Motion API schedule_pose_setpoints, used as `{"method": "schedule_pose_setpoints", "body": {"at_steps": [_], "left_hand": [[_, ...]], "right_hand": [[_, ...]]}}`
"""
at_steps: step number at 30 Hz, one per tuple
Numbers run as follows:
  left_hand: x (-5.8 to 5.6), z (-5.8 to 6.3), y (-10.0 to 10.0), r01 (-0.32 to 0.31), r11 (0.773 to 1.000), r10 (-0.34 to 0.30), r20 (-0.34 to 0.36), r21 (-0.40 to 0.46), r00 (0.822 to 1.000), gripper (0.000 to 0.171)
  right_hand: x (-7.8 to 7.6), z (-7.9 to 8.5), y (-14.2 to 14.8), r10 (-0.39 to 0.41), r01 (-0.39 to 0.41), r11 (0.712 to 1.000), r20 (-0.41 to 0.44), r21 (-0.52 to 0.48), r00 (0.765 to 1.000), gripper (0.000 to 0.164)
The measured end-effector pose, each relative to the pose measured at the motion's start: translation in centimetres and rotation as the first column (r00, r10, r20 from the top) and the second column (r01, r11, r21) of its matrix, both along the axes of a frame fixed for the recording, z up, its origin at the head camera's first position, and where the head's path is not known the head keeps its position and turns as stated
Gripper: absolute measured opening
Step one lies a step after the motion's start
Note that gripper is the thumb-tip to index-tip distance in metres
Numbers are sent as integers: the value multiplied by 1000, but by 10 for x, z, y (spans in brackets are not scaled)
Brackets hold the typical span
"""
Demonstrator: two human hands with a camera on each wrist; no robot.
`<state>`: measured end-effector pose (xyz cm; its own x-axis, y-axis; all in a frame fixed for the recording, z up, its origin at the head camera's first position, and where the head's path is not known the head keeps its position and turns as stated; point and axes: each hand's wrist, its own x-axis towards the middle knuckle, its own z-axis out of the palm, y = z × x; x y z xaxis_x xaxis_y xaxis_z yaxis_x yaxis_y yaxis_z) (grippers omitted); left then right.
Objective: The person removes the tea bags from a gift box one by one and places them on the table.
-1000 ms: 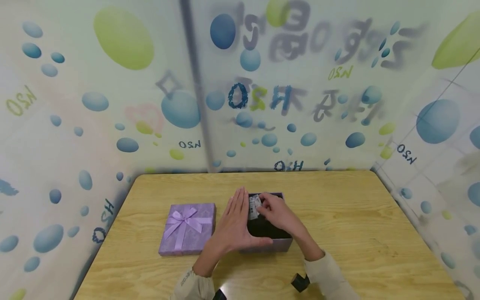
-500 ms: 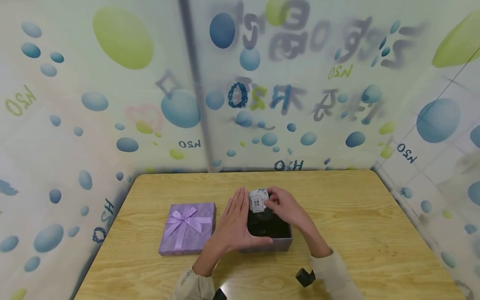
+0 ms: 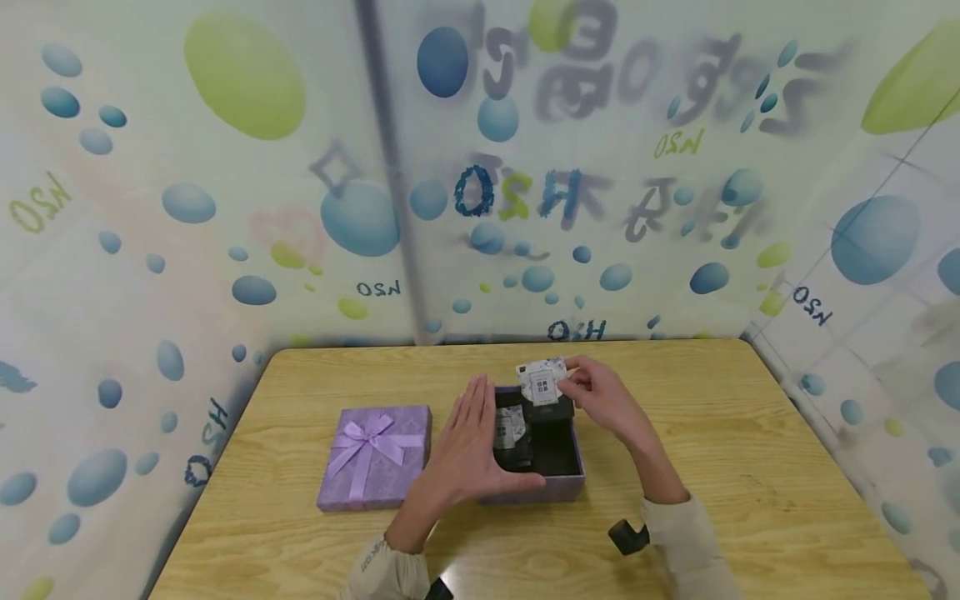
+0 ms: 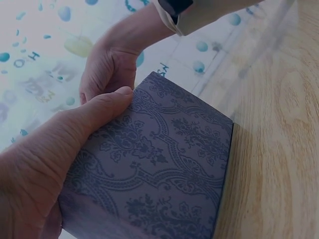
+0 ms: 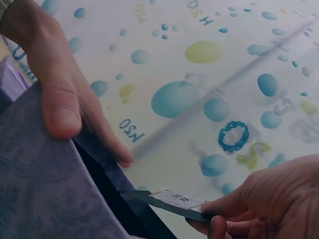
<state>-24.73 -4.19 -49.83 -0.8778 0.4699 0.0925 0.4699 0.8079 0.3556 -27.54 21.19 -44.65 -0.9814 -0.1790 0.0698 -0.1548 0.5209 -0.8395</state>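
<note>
A purple patterned gift box (image 3: 534, 492) stands on the table without its lid. My left hand (image 3: 468, 446) rests against its left side with straight fingers, the thumb stretched along the front rim. In the left wrist view that thumb lies at the edge of the box wall (image 4: 159, 159). My right hand (image 3: 603, 400) pinches a flat black sachet with a white printed label (image 3: 543, 385) by its right edge, above the box's back right part. The right wrist view shows the sachet (image 5: 174, 200) tilted near the rim. Another black sachet (image 3: 512, 437) is inside the box's left half.
The purple lid (image 3: 375, 458) with a lilac ribbon bow lies left of the box. The wooden table (image 3: 720, 467) reaches to patterned walls (image 3: 615, 208) at the back and sides. A black wrist camera (image 3: 628, 537) sits by the right sleeve.
My right hand has lifted the sachet and carried it rightward and back, from the box's left part to its back right. The sachet left inside has come into view. My left hand stays put.
</note>
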Motion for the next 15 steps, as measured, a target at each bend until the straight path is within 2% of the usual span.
{"method": "schedule_pose_setpoints", "body": {"at_steps": [5, 11, 15], "left_hand": [[0, 0, 0, -15, 1000, 15, 7, 0, 1000, 155], [1, 0, 0, -24, 1000, 23, 16, 7, 1000, 156], [1, 1, 0, -26, 1000, 26, 21, 6, 999, 156]], "right_hand": [[-5, -2, 16, -20, 20, 999, -6, -35, 1000, 31], [-9, -3, 29, -27, 31, 995, 35, -99, 999, 32], [-12, -6, 35, -60, 66, 990, 51, -124, 997, 33]]}}
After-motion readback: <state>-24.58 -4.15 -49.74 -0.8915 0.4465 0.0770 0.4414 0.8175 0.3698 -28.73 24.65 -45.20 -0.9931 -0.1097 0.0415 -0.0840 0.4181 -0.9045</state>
